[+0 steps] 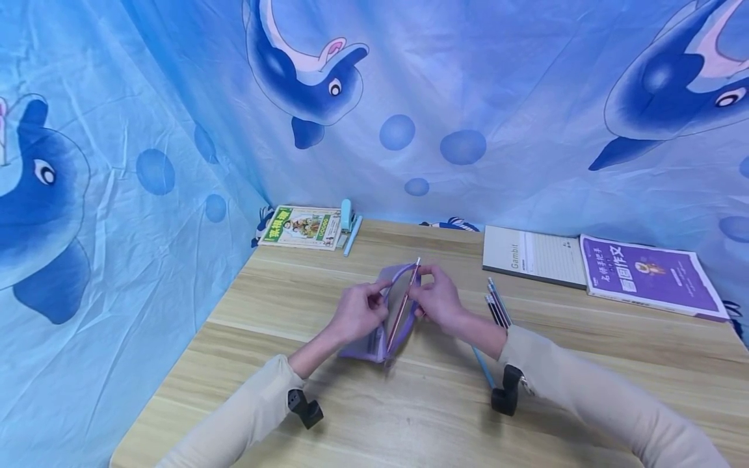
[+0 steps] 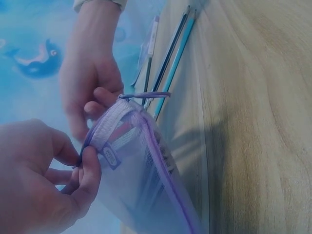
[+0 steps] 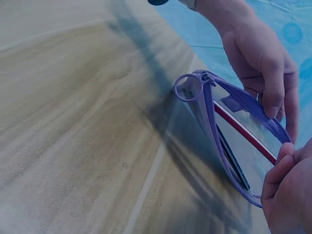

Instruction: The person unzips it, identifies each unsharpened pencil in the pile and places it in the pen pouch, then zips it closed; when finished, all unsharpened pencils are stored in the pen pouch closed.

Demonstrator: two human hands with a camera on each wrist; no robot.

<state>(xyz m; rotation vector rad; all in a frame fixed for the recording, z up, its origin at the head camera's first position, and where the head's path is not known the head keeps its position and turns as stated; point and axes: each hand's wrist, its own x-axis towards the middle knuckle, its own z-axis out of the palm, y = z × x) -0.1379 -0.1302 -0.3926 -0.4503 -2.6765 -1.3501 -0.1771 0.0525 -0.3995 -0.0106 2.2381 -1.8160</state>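
A purple mesh zip pencil case point(image 1: 363, 349) stands over the middle of the table with its zip undone and its mouth spread apart. My left hand point(image 1: 359, 312) pinches one edge of the mouth between thumb and fingers. The opposite edge is gripped by my right hand point(image 1: 440, 299), near the far end. A red pencil point(image 3: 246, 132) lies lengthwise inside the mouth, its pale tip poking out past the far end in the head view. Beside it in the right wrist view is a dark pencil point(image 3: 233, 158). Whether my right fingers also touch the red pencil, I cannot tell.
Several pencils point(image 1: 497, 305) and a light blue pencil point(image 1: 483, 368) lie by my right forearm. Along the back are a comic-style book point(image 1: 304, 226), a turquoise stapler point(image 1: 346, 214), a light blue stick point(image 1: 353, 236), a notebook point(image 1: 535, 257) and a purple book point(image 1: 655, 276). A dolphin-print curtain point(image 1: 445, 78) hangs behind.
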